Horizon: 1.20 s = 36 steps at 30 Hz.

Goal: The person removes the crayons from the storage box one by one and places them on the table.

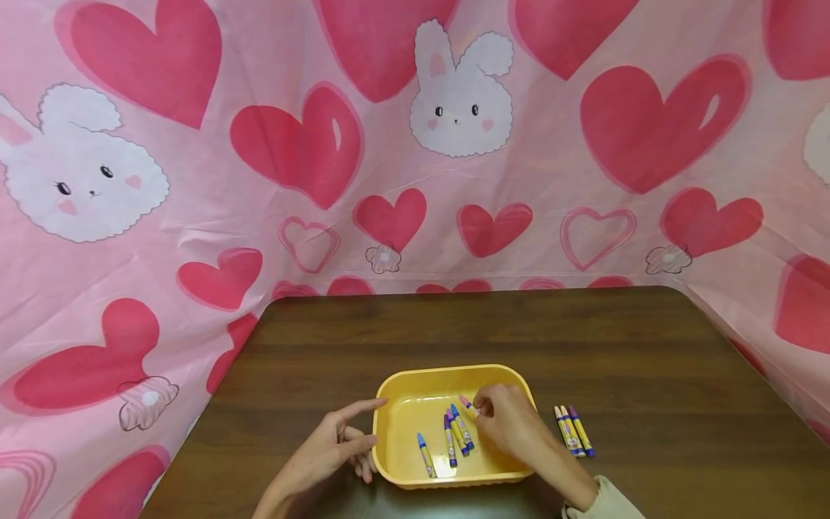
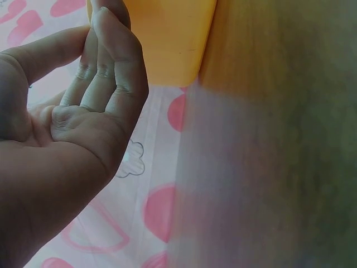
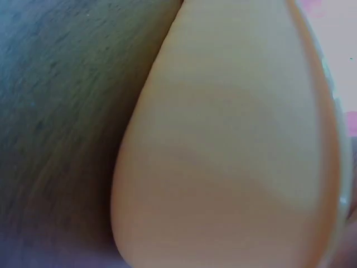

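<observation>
Head view: right hand (image 1: 509, 422) over yellow tray (image 1: 415, 375), fingertips pinching pink crayon (image 1: 468, 405) just above the tray floor. Four crayons in tray (image 1: 449, 441); three crayons on tabletop (image 1: 573, 431) just right of the tray. Left hand (image 1: 337, 447), fingers relaxed and holding nothing, touches the tray's left wall. Step judged: placing crayon into tray; next calls for releasing it, then reaching right. Left wrist view: loose fingers (image 2: 106, 72) at tray corner (image 2: 167, 44). Right wrist view: blurred tray surface (image 3: 234, 156) only, no crayon visible.
</observation>
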{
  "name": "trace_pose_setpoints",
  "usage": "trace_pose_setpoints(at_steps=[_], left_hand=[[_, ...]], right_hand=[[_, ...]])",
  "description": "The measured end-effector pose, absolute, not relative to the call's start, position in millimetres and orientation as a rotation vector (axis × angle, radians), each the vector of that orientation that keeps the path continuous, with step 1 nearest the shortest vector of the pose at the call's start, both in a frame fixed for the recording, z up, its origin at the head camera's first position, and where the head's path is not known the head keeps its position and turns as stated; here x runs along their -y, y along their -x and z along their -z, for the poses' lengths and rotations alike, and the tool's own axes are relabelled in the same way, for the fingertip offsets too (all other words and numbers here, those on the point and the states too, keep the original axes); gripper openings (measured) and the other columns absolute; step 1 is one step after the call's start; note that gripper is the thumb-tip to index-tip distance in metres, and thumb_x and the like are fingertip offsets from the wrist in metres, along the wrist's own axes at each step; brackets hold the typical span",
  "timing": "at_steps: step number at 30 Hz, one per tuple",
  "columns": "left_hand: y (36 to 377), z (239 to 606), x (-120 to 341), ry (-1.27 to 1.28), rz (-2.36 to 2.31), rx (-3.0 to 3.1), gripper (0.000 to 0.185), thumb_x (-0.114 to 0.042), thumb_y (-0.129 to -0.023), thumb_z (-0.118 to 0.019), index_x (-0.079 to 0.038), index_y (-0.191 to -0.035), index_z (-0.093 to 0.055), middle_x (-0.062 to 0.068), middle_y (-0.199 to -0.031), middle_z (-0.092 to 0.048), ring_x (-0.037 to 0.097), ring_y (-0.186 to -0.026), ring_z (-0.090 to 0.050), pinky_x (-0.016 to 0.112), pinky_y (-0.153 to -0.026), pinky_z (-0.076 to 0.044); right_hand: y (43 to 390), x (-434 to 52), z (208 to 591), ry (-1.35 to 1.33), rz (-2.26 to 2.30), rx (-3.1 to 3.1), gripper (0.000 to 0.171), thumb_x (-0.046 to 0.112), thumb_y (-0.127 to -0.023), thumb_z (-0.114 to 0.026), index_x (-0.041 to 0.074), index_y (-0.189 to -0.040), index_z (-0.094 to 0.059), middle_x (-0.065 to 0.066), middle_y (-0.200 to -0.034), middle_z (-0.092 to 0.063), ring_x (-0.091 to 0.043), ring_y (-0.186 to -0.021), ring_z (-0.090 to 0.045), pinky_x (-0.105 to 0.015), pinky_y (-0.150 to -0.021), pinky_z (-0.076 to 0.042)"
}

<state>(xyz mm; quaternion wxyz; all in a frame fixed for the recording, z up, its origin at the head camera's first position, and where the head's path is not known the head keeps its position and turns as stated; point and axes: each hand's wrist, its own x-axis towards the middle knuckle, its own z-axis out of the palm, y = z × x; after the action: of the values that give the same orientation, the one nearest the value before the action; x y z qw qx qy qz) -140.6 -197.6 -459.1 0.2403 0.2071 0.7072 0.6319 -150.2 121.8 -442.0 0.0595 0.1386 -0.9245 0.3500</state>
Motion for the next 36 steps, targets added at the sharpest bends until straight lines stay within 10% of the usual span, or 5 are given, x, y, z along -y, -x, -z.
trace_pose_setpoints(at_steps=[36], left_hand=[[140, 457, 198, -0.575, -1.736, -1.913, 0.057, -0.007, -0.102, -0.054, 0.003, -0.152, -0.03, 0.039, -0.082, -0.064, 0.017, -0.064, -0.069, 0.048, -0.065, -0.061]], right_hand=[[109, -204, 407, -0.122, -1.128, 2.626, 0.014, 0.002, -0.081, -0.079, 0.013, -0.089, -0.075, 0.008, -0.077, -0.067, -0.001, -0.07, -0.059, -0.021, -0.064, -0.055]])
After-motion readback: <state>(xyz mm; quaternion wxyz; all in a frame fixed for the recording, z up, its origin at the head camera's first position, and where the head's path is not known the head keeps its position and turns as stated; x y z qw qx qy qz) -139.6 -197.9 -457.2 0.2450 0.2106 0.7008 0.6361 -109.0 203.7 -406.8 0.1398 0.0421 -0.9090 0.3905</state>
